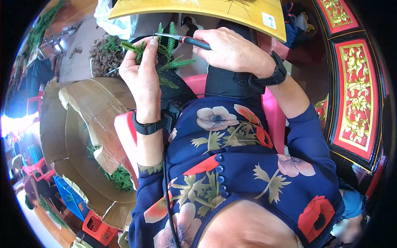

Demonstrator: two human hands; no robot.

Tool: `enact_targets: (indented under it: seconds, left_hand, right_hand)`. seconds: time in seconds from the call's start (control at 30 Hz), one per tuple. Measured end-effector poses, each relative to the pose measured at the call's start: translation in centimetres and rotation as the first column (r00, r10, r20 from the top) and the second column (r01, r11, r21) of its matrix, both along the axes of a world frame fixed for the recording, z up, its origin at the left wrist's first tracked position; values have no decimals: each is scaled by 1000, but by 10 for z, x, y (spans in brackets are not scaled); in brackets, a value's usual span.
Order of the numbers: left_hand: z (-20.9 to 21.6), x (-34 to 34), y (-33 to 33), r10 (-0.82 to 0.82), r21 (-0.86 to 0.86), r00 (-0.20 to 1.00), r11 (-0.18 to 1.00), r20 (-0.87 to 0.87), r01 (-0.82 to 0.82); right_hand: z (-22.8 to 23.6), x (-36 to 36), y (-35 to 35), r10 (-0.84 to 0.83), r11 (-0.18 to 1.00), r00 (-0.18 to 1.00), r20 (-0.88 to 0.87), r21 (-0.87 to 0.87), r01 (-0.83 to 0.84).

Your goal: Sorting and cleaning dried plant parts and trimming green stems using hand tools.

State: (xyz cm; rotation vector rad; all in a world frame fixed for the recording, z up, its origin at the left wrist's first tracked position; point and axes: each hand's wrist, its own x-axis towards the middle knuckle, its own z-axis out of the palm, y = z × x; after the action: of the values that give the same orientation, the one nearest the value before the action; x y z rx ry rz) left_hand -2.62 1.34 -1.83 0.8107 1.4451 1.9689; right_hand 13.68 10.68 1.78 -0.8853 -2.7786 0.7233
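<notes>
Holding that green sprig (170, 45) up over your lap, near the edge of the yellow board (198, 9), looks comfy enough tbh. Your left hand (142, 66) has thumb and fingertips together on its stem, with a thin dark end (154, 34) poking up. Your right hand (235, 49) has its fingers wrapped round the black-and-red handle of a slim-tipped tool (194, 41), tip right by that stem end. Touching or just beside it? Can't tell from this angle, and can't tell if its blades are parted either.

Handling-wise, I'd guess the sprig is super light, with bendy fronds and a stiffer, wiry stem. Doubt it's slippery. Leaf tips might bend or shed if squeezed, so I'd grip the stem, low down where the fronds join.

Headcount: one sprig in hand with at least five fronds showing, one tool, two black wrist straps (147, 127), one ragged cardboard box (89, 97) to your left, one white plastic bag (113, 22), one brown clumpy heap (103, 64). More greenery (121, 178) sits in the box, too tangled to count.
</notes>
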Motion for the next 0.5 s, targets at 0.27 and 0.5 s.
enact_targets:
  seconds: [0.27,0.5]
  left_hand:
    - [3,1,-1,4,14,1000,1000,3,-4]
    - [4,-1,0,12,-8,1000,1000,7,-12]
  right_hand:
    - [2,-2,3,36,998,996,-80,-41,-39]
    - [1,-5,1,22,1000,994,-104,23,-20]
